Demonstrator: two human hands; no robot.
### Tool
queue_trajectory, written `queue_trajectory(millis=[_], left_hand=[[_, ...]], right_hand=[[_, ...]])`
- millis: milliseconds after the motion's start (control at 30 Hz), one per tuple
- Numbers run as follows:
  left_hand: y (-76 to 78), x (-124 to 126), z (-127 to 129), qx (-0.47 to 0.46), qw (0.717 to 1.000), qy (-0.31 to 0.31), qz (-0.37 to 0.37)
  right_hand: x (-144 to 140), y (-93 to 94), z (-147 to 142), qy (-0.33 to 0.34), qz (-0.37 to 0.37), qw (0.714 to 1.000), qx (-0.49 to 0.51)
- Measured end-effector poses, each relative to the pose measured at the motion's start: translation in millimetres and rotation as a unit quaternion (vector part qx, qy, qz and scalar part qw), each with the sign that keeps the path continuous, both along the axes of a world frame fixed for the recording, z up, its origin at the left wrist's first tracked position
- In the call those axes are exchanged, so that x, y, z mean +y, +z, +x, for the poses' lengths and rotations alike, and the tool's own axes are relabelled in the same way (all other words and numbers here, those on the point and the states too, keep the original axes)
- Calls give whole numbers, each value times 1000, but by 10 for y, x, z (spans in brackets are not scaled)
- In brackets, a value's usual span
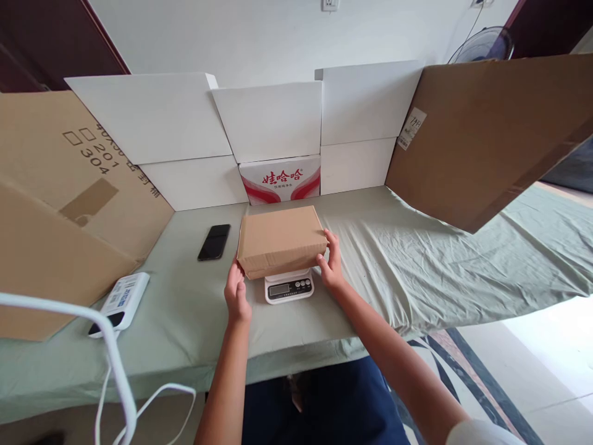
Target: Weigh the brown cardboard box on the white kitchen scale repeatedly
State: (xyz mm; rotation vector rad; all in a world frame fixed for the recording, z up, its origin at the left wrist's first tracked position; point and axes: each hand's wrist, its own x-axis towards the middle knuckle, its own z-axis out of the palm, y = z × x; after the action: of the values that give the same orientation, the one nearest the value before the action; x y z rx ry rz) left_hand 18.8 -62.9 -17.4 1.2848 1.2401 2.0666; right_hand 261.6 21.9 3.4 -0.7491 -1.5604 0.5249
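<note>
While the green cloth (417, 259) covers the whole table and large brown cardboard sheets (486, 130) and white boards (152, 117) stand walled around its far and side edges, a closed brown cardboard box (278, 238) rests on top of a small white kitchen scale (289, 286) near the cloth's front middle. Behind the box, against the white boards, stands a red-and-white printed carton (280, 179). The left hand (236, 295) touches the box's near left corner with its fingertips, fingers loosely curled, not wrapped around it. The right hand (330, 262) lies flat against the box's right side, fingers spread along the edge, so the box sits between both hands. Left of the box a black phone (214, 241) lies face up on the cloth; farther left, near the front edge, sits a white power bank (121, 303) with a white cable (115, 364) looping past it.
</note>
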Motion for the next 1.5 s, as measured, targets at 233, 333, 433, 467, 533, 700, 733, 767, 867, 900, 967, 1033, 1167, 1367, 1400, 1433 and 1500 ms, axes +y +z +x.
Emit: queue_trajectory(millis=[233, 333, 433, 467, 533, 700, 733, 767, 867, 900, 967, 1033, 1167, 1367, 1400, 1433, 1500], left_hand=[[144, 30, -11, -66, 994, 91, -4], [173, 62, -25, -130, 981, 141, -40], [193, 83, -20, -158, 975, 143, -59], [194, 86, -16, -158, 976, 138, -60], [183, 90, -9, -157, 977, 130, -61], [111, 77, -4, -121, 990, 65, -35], [99, 73, -5, -111, 992, 51, -27], [90, 69, -5, -104, 993, 40, -21], [75, 57, -5, -102, 994, 25, -20], [71, 54, -4, -103, 994, 21, -23], [64, 49, -1, -105, 994, 15, -31], [53, 46, 2, -104, 994, 11, -36], [39, 50, 3, -99, 994, 20, -36], [52, 40, -2, -88, 994, 38, -47], [50, 38, -4, -87, 994, 38, -47], [46, 38, -5, -86, 995, 36, -46], [33, 39, -8, -90, 994, 35, -45]], right_hand=[[86, -4, 13, -32, -71, 990, 120], [184, -26, 19, -48, -135, 969, 201], [289, -42, 36, -62, -184, 943, 269], [313, -43, 42, -66, -195, 937, 284], [338, -40, 48, -68, -203, 930, 298], [296, -25, 26, -48, -185, 944, 268], [285, -23, 20, -48, -183, 948, 258], [277, -23, 15, -48, -181, 950, 249], [269, -24, 7, -43, -177, 956, 231], [271, -24, 7, -38, -175, 957, 229], [274, -25, 6, -28, -173, 958, 227], [270, -25, 5, -20, -173, 959, 222], [236, -19, 6, -29, -165, 966, 198], [160, 12, 9, -26, -150, 978, 144], [144, 21, 5, -19, -149, 979, 138], [127, 32, -1, -12, -147, 980, 132], [96, 53, -14, -1, -145, 982, 123]])
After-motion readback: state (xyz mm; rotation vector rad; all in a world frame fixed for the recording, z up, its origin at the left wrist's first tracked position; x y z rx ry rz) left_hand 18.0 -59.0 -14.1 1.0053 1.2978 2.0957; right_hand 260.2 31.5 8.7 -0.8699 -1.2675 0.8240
